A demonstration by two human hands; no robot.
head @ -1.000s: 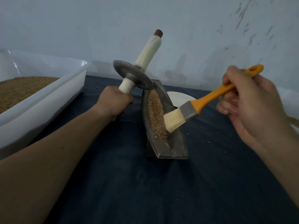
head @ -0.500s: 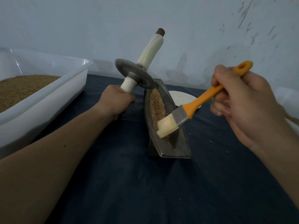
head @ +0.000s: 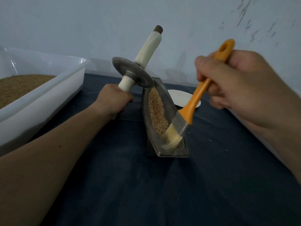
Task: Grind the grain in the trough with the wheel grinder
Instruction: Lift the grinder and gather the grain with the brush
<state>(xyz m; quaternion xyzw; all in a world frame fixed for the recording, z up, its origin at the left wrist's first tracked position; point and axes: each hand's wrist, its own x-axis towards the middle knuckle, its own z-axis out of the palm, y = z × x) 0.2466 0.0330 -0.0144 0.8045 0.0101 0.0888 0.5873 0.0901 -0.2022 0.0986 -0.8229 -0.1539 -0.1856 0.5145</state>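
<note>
Fingers of left hand [head: 114,101] are curled round wheel grinder [head: 132,73], right hand [head: 236,88] round orange brush [head: 193,105]. Bristles are pressed in trough [head: 147,118]; white tub [head: 40,101] is seen left.

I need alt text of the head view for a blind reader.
The right hand holds an orange brush, bristles in the near end of a metal trough of grain; the left hand grips the wheel grinder, tilted at its far end. A white tub stands left.

Grain [head: 157,110] in trough [head: 183,128]; tub [head: 48,98] left; plate [head: 178,97] behind.
</note>
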